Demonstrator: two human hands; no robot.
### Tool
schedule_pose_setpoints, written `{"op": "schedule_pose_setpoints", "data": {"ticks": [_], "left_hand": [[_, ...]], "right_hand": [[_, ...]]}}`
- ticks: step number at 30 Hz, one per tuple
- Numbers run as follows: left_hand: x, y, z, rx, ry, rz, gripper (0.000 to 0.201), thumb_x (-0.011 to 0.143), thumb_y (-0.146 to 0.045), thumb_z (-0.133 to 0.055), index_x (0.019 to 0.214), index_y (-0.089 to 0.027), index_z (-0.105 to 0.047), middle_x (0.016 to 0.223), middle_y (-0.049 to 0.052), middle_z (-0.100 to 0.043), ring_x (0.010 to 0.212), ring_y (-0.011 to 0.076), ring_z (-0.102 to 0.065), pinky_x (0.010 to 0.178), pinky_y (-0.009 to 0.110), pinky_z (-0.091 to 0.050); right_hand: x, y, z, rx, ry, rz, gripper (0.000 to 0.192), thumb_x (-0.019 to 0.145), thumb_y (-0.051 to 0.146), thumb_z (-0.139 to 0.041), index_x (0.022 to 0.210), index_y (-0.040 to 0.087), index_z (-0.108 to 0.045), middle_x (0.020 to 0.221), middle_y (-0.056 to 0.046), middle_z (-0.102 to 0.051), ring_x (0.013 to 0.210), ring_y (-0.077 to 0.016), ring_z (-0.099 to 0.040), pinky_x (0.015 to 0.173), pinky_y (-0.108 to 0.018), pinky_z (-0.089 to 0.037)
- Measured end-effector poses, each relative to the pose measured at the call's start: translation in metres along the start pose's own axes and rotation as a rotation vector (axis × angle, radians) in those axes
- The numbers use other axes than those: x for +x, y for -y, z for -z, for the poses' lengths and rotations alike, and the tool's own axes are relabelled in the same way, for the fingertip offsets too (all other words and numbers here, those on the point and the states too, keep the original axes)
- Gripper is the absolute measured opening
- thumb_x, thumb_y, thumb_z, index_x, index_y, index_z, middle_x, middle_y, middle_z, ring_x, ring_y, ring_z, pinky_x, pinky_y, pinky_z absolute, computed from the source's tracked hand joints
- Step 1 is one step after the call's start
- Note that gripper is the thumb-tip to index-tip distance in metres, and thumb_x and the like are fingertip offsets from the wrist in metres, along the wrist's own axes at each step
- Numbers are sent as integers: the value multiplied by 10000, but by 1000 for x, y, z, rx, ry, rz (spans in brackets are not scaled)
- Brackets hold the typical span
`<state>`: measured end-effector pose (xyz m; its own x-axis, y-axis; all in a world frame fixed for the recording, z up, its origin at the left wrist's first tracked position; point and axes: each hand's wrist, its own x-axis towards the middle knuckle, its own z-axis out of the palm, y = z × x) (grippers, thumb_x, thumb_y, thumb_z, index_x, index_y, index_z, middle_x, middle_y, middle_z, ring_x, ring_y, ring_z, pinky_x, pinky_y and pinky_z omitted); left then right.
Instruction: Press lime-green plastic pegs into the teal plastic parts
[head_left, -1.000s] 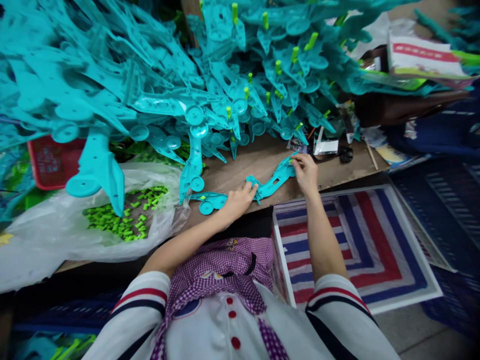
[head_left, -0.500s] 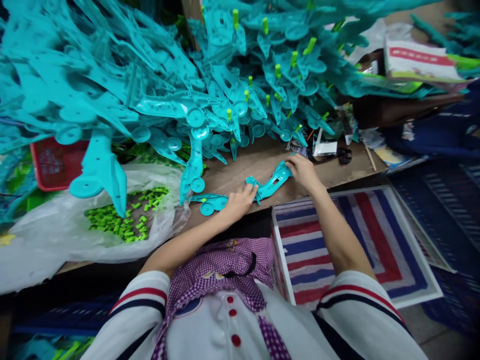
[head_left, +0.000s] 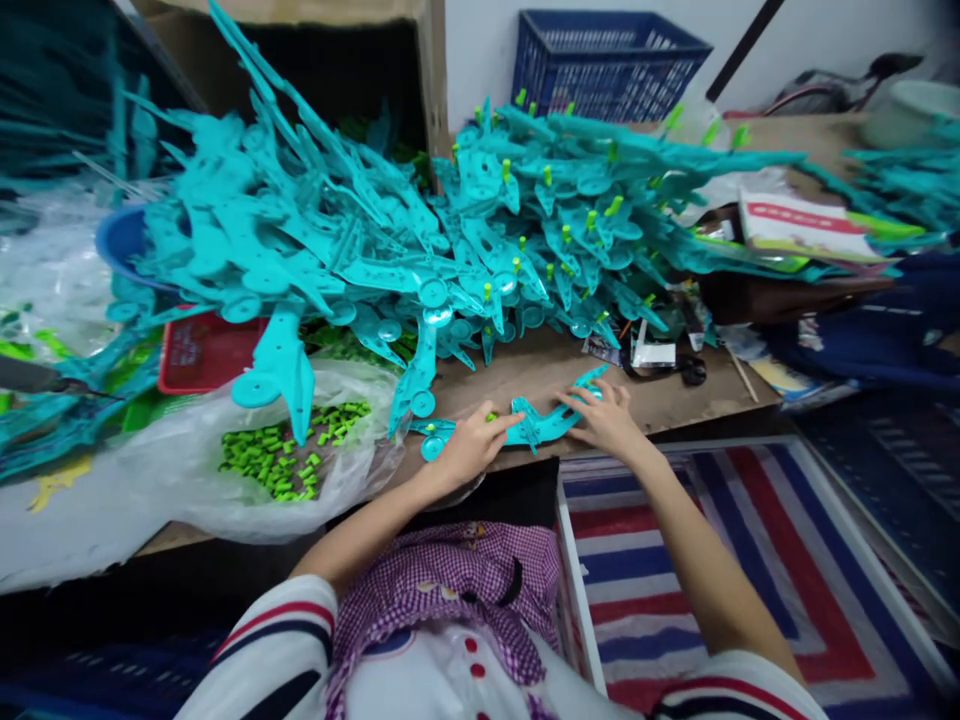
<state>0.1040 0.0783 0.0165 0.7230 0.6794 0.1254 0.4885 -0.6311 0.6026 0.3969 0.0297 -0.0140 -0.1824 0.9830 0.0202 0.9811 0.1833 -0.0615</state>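
A small assembly workshop: heaps of teal plastic parts (head_left: pixel 360 250), a bag of green pegs (head_left: pixel 289 460), crates (head_left: pixel 607 60) behind the surface (head_left: pixel 540 365)

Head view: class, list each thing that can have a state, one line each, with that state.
Left hand: pressing flat on the teal part.
Right hand: fingers spread on the teal part's other end.
Teal part: lying flat on the board.
Plastic bag: open, green pegs inside.
Blue crate: upright, contents hidden.

Teal plastic parts (head_left: pixel 547 425), lime-green pegs (head_left: pixel 281 462), red-white-blue striped bag (head_left: pixel 712 560), purple-checked apron (head_left: pixel 450 590).
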Motion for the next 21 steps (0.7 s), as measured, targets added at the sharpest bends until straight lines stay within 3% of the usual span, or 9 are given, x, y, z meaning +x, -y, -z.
{"op": "schedule_pose_setpoints", "data": {"ticks": [3, 6, 8, 10, 14, 16, 18, 20, 21], "left_hand": [[-51, 1, 21, -194, -225, -53, 375, 965, -164, -463, 1261, -252, -675, 1033, 61, -594, 825, 119, -606, 789, 251, -503], [-107, 4, 32, -350, -367, 69, 337, 954, -190, -485, 1184, -245, -724, 961, 55, -604, 795, 118, -612, 718, 230, -500], [-138, 8, 35, -488, -396, 252, 306, 950, -248, -509, 1146, -238, -743, 921, 45, -602, 671, 92, -584, 601, 207, -472], [-159, 14, 36, -638, -400, 434, 294, 932, -328, -546, 1108, -222, -756, 900, 33, -594, 510, 46, -494, 475, 192, -397], [-172, 27, 32, -873, -395, 670, 360, 837, -448, -647, 1044, -177, -763, 835, 10, -581, 394, 4, -367, 382, 180, -257], [-168, 31, 26, -952, -391, 732, 407, 804, -473, -672, 1050, -159, -756, 737, -16, -548, 383, 7, -338, 379, 175, -219], [-162, 30, 19, -999, -391, 754, 442, 779, -494, -690, 1044, -146, -754, 661, -40, -502, 376, 12, -325, 382, 175, -200], [-157, 24, 11, -1028, -412, 755, 472, 750, -518, -710, 1030, -141, -756, 648, -44, -491, 380, 15, -332, 388, 176, -194], [-155, 21, 7, -1041, -426, 759, 490, 741, -530, -715, 1033, -139, -756, 632, -47, -483, 382, 18, -331, 391, 177, -193]], "right_hand": [[-1, 2, 19, -55, -38, 147, 367, 833, 329, -635, 1194, 270, -638, 1258, -79, -660, 1268, -342, -476, 1086, -592, -186], [-27, -2, 36, -27, -121, 182, 311, 845, 335, -603, 1144, 254, -640, 1256, -82, -664, 1267, -306, -513, 1113, -561, -149], [-59, -10, 44, 32, -154, 112, 322, 842, 390, -597, 1136, 266, -641, 1243, -85, -670, 1197, -299, -579, 1112, -575, -165], [-95, -22, 52, 161, -114, -17, 341, 802, 488, -625, 1079, 293, -662, 1137, -76, -707, 1057, -302, -649, 1068, -583, -266], [-142, -39, 80, 609, -42, -314, 355, 626, 595, -768, 887, 359, -723, 932, -94, -732, 892, -345, -683, 821, -520, -482], [-136, -36, 105, 836, -242, -441, 375, 604, 631, -779, 866, 367, -733, 927, -122, -726, 894, -361, -682, 745, -510, -500], [-104, -29, 138, 950, -573, -536, 407, 639, 666, -750, 868, 330, -727, 889, -131, -713, 825, -325, -681, 681, -486, -497], [-50, -23, 182, 833, -873, -569, 409, 680, 633, -751, 830, 255, -710, 830, -114, -699, 714, -234, -654, 643, -428, -478], [-17, -22, 205, 664, -962, -575, 424, 714, 622, -730, 818, 212, -702, 821, -108, -699, 717, -197, -645, 673, -403, -470]]}}
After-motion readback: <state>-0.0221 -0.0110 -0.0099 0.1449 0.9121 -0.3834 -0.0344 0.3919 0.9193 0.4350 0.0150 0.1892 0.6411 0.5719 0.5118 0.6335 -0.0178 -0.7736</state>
